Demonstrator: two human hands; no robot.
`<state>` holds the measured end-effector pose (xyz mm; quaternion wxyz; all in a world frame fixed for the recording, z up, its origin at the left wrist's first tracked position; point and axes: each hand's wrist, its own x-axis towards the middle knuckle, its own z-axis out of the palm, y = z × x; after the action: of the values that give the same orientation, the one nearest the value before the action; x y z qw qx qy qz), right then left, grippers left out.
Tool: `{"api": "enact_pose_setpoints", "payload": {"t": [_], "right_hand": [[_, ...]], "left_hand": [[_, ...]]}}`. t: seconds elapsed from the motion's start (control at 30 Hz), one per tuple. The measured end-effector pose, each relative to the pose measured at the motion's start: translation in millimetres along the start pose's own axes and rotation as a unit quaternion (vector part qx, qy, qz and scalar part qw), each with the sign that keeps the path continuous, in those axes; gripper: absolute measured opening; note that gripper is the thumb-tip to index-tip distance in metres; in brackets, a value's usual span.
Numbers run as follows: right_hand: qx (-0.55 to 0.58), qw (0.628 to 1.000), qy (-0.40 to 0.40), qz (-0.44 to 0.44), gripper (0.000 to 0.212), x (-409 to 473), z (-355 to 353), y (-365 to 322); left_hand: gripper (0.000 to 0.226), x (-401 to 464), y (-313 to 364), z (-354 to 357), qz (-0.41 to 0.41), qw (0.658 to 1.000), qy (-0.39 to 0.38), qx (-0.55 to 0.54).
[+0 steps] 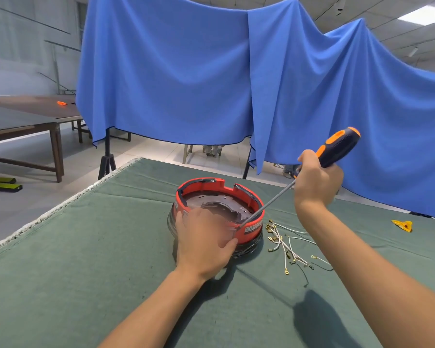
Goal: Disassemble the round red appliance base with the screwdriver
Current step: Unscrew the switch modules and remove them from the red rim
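Observation:
The round red appliance base [236, 190] sits on the green table cloth, upside open, with a dark metal plate inside its red rim. My left hand [205, 243] grips the base's near edge, thumb on the outer wall, fingers over the rim. My right hand [317, 180] holds the screwdriver [337, 146] by its black and orange handle. The long steel shaft slants down to the left. Its tip sits at the inside of the rim, near my left hand's fingers.
A bundle of white wires with brass terminals [286, 243] lies just right of the base. A yellow scrap [403, 225] lies further right. The green-covered table [86, 247] ends at a white fringe on the left. Blue cloth [211, 71] hangs behind.

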<state>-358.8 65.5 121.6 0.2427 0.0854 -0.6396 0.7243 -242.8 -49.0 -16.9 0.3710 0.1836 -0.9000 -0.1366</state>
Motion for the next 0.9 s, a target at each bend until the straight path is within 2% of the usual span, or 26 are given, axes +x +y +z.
{"api": "enact_pose_setpoints", "payload": {"t": [0.1, 0.37, 0.5, 0.9], "right_hand": [[-0.003, 0.997, 0.032, 0.065, 0.013, 9.4, -2.1, 11.9], [0.004, 0.986, 0.066, 0.154, 0.022, 24.3, 2.6, 39.6], [0.009, 0.978, 0.066, 0.199, 0.013, 30.3, 5.4, 55.3], [0.029, 0.955, 0.053, 0.292, 0.014, 35.3, 14.3, 92.5]], "left_hand": [[0.043, -0.1, 0.7, -0.4, 0.001, 1.000, -0.002, -0.004], [0.041, -1.4, 2.0, -1.2, 0.003, 1.000, 0.003, -0.004], [0.041, -1.1, 1.8, 0.2, -0.001, 1.000, 0.005, -0.004], [0.042, 1.0, 0.3, 5.0, -0.005, 1.000, 0.016, -0.006]]}}
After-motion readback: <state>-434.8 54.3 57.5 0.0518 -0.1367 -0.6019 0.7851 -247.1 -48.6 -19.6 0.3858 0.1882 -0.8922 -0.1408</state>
